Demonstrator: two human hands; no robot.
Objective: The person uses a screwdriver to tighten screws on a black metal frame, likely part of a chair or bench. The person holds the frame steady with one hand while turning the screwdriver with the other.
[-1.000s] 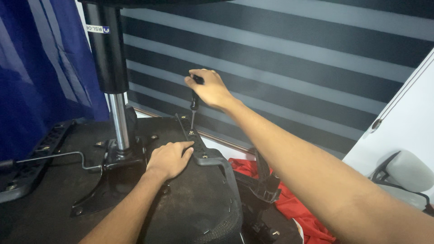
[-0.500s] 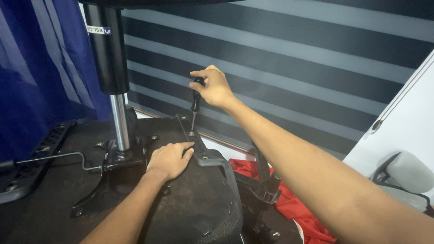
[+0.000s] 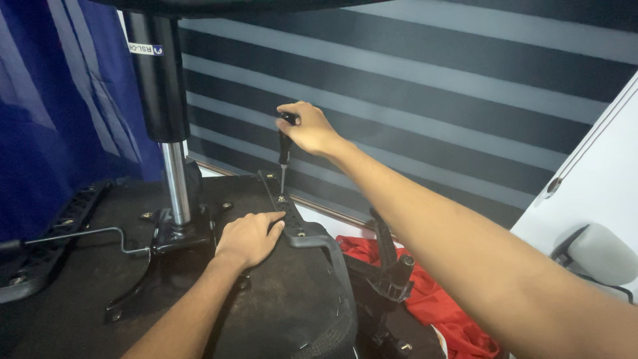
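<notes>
An upturned office chair seat (image 3: 286, 306) lies in front of me, black underside up. My right hand (image 3: 307, 129) grips the handle of a black screwdriver (image 3: 284, 154) that stands upright, its tip on a screw in the armrest bracket (image 3: 287, 213). My left hand (image 3: 249, 238) rests flat on the seat underside, fingers touching that bracket. The chair's gas column (image 3: 163, 106) rises from the mechanism plate (image 3: 169, 236) just left of my left hand.
A thin lever (image 3: 73, 234) sticks out left from the mechanism. Another armrest (image 3: 40, 246) lies at the left. Red cloth (image 3: 445, 306) and a black chair part (image 3: 389, 266) lie right of the seat. Striped blinds fill the back, a blue curtain (image 3: 46, 119) the left.
My right hand has shifted slightly on the screwdriver handle, as in a turn, with the tool staying upright on the same screw. My left hand has stayed on the bracket.
</notes>
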